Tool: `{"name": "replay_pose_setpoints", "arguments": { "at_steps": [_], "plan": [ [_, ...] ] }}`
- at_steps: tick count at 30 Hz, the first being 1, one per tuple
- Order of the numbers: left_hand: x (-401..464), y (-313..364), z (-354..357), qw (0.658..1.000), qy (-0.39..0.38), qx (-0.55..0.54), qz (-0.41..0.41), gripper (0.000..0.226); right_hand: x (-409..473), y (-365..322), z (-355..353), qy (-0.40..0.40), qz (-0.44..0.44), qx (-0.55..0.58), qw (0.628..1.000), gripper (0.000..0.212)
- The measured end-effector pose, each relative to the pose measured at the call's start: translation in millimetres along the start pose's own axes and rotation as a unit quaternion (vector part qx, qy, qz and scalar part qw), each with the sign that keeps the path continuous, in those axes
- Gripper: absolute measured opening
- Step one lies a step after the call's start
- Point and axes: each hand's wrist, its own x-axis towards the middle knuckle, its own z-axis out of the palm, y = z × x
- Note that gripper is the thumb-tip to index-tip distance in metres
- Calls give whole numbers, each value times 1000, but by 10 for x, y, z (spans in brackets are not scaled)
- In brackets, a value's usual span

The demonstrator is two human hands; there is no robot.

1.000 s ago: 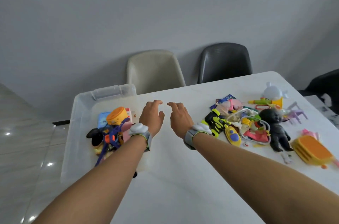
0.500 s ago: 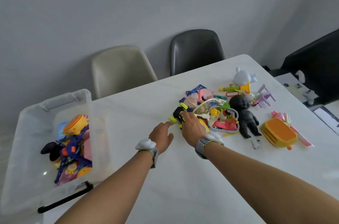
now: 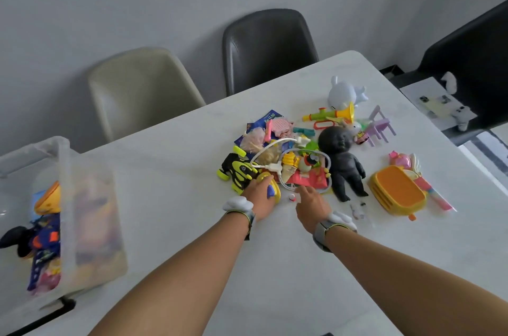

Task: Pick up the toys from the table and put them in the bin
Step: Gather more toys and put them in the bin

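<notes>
A small yellow toy (image 3: 270, 190) at the pile's seven o'clock edge is covered by the left hand (image 3: 258, 195); whether that grip has closed cannot be told. The right hand (image 3: 312, 205) is held open. The toy is judged light, rigid plastic, best pinched across its sides.

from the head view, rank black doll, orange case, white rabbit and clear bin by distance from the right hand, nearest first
From the right hand:
1. black doll, just beyond, slightly right
2. orange case, farther right
3. white rabbit, far side of table
4. clear bin, far left

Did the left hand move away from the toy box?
Yes. The left hand went from beside the clear bin rightward across the table to the toy pile, now on the yellow toy.
</notes>
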Motion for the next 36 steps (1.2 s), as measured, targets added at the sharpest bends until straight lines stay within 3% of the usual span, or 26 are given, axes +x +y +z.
{"name": "replay_pose_setpoints", "arguments": {
  "at_steps": [5,10,13,16,23,26,31,36],
  "plan": [
    [234,201,219,998,-8,27,-52,62,157,101,76,-25,-26,-1,999,47],
    [321,283,321,996,17,40,-75,40,282,160,185,-55,-75,-1,996,41],
    [320,268,373,995,23,45,-81,27,347,181,232,-90,-57,-13,994,24],
    [314,267,411,994,23,56,-91,15,369,220,263,-102,-18,-14,995,23],
    [274,249,406,980,-20,179,-85,28,260,546,183,-58,95,7,994,31],
    [205,334,392,978,-44,174,-102,35,105,702,41,26,128,26,991,19],
    [124,462,395,979,-94,150,-100,65,-93,1034,-55,121,158,2,980,53],
    [73,651,513,977,-110,173,-55,36,-153,1285,-49,131,229,6,965,60]
  ]
}}
